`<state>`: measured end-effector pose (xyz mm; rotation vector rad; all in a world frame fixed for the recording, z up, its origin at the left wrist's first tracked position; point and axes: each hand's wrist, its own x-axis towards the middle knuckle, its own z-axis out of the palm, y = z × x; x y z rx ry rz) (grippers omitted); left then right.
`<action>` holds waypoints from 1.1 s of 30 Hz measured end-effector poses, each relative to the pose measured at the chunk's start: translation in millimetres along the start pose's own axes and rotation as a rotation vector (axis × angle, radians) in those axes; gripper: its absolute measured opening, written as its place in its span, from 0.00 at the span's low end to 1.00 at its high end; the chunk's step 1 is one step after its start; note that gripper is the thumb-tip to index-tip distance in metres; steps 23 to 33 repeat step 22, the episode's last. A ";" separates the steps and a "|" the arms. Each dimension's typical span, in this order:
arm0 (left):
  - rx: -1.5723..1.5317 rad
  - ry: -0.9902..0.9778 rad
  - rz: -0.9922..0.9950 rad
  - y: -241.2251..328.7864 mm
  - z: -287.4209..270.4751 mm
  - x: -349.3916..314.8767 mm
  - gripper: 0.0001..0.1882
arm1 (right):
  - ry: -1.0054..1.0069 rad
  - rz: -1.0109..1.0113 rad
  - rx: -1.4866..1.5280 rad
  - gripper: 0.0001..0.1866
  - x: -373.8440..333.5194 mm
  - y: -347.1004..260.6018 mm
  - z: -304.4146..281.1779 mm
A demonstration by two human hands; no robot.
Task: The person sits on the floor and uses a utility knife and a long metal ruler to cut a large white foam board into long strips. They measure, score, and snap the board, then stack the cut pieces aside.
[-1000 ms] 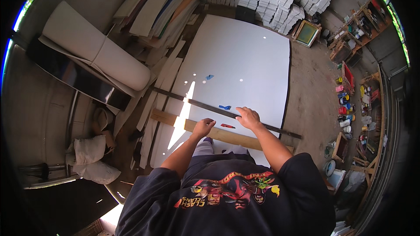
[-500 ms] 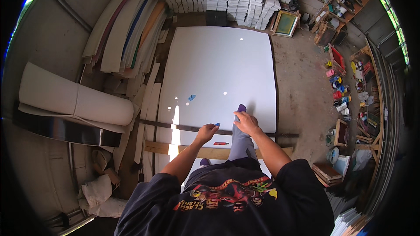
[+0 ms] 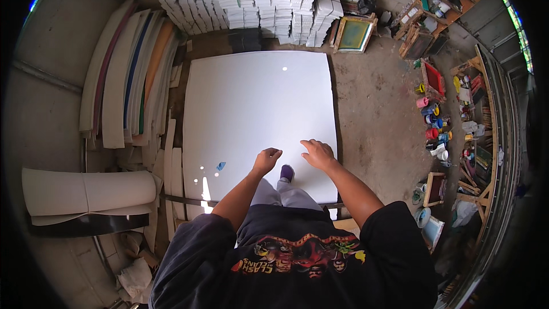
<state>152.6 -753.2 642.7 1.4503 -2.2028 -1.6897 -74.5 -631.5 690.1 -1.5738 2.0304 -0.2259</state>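
A large white sheet point(image 3: 251, 103) lies flat on the floor in front of me, and my foot in a purple sock point(image 3: 287, 173) rests on it. Above the sheet, my left hand point(image 3: 267, 161) is closed with its fingertips pinched together; what they hold, if anything, is hidden. My right hand point(image 3: 318, 153) hovers to the right of it, fingers apart and holding nothing. A small blue scrap point(image 3: 221, 166) lies on the sheet, left of my left hand. A dark bar point(image 3: 194, 199) crosses the sheet's near end, mostly hidden by my body.
Stacks of white sheets point(image 3: 246, 0) stand at the back beside a framed screen point(image 3: 354, 34). Curved boards point(image 3: 123, 80) lean on the left, above a white roll point(image 3: 88, 191). Paint pots point(image 3: 432, 120) and a wooden rack point(image 3: 486, 137) line the right side.
I have stepped forward over the sheet. My right hand has left my knee and opened. The small blue piece at my left fingertips no longer shows, and my body now hides the red cutter.
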 end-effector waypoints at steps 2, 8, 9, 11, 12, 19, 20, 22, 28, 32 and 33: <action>-0.260 -0.005 -0.115 29.2 7.1 35.0 0.26 | 0.019 0.017 0.010 0.28 21.8 18.0 -24.8; -0.422 -0.068 -0.181 104.4 15.5 147.9 0.25 | 0.069 0.030 0.040 0.28 103.0 74.8 -97.0; -0.415 -0.067 -0.184 106.5 20.1 171.2 0.25 | 0.062 0.034 0.035 0.29 120.0 87.5 -107.6; -0.403 -0.065 -0.193 110.3 26.9 221.0 0.26 | 0.046 0.040 0.024 0.29 157.9 113.2 -129.3; -0.383 -0.053 -0.194 113.2 30.8 246.9 0.26 | 0.021 0.037 0.017 0.29 177.2 128.4 -139.7; -0.370 0.033 -0.264 162.0 41.4 429.7 0.28 | -0.131 0.020 -0.062 0.28 321.6 237.4 -216.9; -0.367 0.024 -0.284 176.2 43.9 447.9 0.28 | -0.190 0.024 -0.079 0.29 338.7 252.0 -231.8; -0.311 0.001 -0.269 192.6 41.2 482.6 0.26 | -0.298 0.070 -0.116 0.31 377.9 265.5 -264.1; -0.311 0.001 -0.269 192.6 41.2 482.6 0.26 | -0.298 0.070 -0.116 0.31 377.9 265.5 -264.1; -0.311 0.001 -0.269 192.6 41.2 482.6 0.26 | -0.298 0.070 -0.116 0.31 377.9 265.5 -264.1; -0.311 0.001 -0.269 192.6 41.2 482.6 0.26 | -0.298 0.070 -0.116 0.31 377.9 265.5 -264.1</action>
